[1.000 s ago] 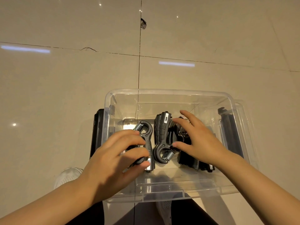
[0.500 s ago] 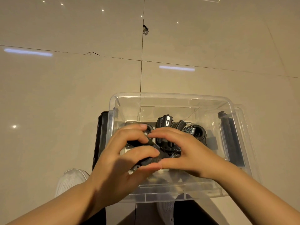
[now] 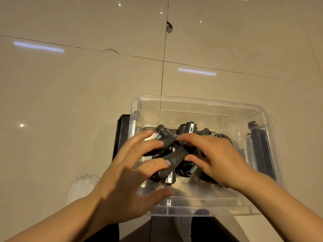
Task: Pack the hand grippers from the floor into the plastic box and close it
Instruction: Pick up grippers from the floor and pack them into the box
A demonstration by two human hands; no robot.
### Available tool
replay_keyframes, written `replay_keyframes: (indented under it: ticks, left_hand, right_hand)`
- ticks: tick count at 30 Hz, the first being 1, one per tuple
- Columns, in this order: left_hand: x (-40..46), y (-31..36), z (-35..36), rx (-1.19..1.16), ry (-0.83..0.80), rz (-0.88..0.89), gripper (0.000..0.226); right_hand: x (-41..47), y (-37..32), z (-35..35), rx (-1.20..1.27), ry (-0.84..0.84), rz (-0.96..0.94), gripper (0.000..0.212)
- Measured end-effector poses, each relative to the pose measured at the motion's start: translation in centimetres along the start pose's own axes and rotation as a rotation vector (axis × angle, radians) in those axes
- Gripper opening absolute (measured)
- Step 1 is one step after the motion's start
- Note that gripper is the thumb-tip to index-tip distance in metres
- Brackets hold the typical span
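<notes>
Both your hands are inside the clear plastic box, working one black hand gripper among the others.

Your left hand [image 3: 129, 173] curls its fingers and thumb round the hand gripper [image 3: 170, 151], a black angled tool with two ridged handles, a bare metal coil spring at its far end and a small round knob beside it; it lies slantwise above the pile, inside the plastic box [image 3: 201, 102]. Your right hand [image 3: 216, 158] pinches the same gripper near its middle with bent fingertips. Under it lie more hand grippers [image 3: 189, 127], black too, one showing a silver label and another a coil spring near your right thumb. The box is see-through, lidless, and stands on the glossy beige tiled floor [image 3: 70, 93]. A white shoe [image 3: 82, 187] shows beside your left wrist.
</notes>
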State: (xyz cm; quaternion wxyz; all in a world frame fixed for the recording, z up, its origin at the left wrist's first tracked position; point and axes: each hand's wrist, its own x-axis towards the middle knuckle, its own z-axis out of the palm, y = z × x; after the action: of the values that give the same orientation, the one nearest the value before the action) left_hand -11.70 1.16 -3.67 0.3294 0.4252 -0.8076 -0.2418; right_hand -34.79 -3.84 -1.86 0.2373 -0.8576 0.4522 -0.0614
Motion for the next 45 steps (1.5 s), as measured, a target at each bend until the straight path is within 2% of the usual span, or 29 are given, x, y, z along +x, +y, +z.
replay_keyframes:
  ticks: [3, 5, 8, 11, 13, 14, 18, 24, 30, 36, 39, 45]
  left_hand:
    - [-0.2, -0.8, -0.1, 0.199, -0.047, -0.066, 0.057]
    - [-0.5, -1.5, -0.1, 0.251, -0.109, -0.134, 0.066]
    - [-0.9, -1.8, 0.2, 0.201, -0.138, -0.21, 0.071]
    - [-0.9, -1.7, 0.4, 0.167, -0.126, -0.216, 0.07]
    - [-0.8, -1.7, 0.4, 0.151, -0.121, -0.224, 0.069]
    - [-0.8, -1.7, 0.4, 0.15, -0.121, -0.227, 0.068]
    - [-0.9, -1.8, 0.4, 0.142, -0.121, -0.226, 0.061]
    - [-1.0, -2.0, 0.5, 0.138, -0.131, -0.231, 0.058]
    - [-0.9, -2.0, 0.5, 0.141, -0.127, -0.229, 0.054]
    - [-0.7, -1.7, 0.5, 0.123, -0.126, -0.268, 0.055]
    - [-0.7, -1.7, 0.5, 0.108, -0.134, -0.276, 0.056]
    - [-0.8, -1.7, 0.5, 0.1, -0.131, -0.274, 0.056]
  right_hand:
    - [0.4, 1.2, -0.4, -0.143, -0.001, -0.067, 0.055]
    - [0.5, 1.9, 0.0, -0.194, -0.044, -0.08, 0.052]
    - [0.8, 2.6, 0.7, -0.28, -0.084, -0.122, 0.048]
    - [2.0, 2.2, 1.6, -0.348, -0.112, -0.254, 0.034]
    - [3.3, 2.0, 2.7, -0.339, -0.131, -0.326, 0.026]
    - [3.9, 2.0, 3.3, -0.319, -0.142, -0.338, 0.028]
    - [4.2, 2.7, 5.4, -0.276, -0.162, -0.287, 0.032]
    - [3.0, 3.2, 5.9, -0.202, -0.124, -0.25, 0.051]
    - [3.3, 2.4, 6.7, -0.107, -0.173, -0.161, 0.039]
    - [2.9, 0.5, 8.2, -0.044, -0.297, 0.019, 0.083]
    - [2.9, 0.5, 7.8, 0.052, -0.311, 0.042, 0.09]
    - [3.0, 0.7, 7.2, 0.035, -0.367, 0.017, 0.093]
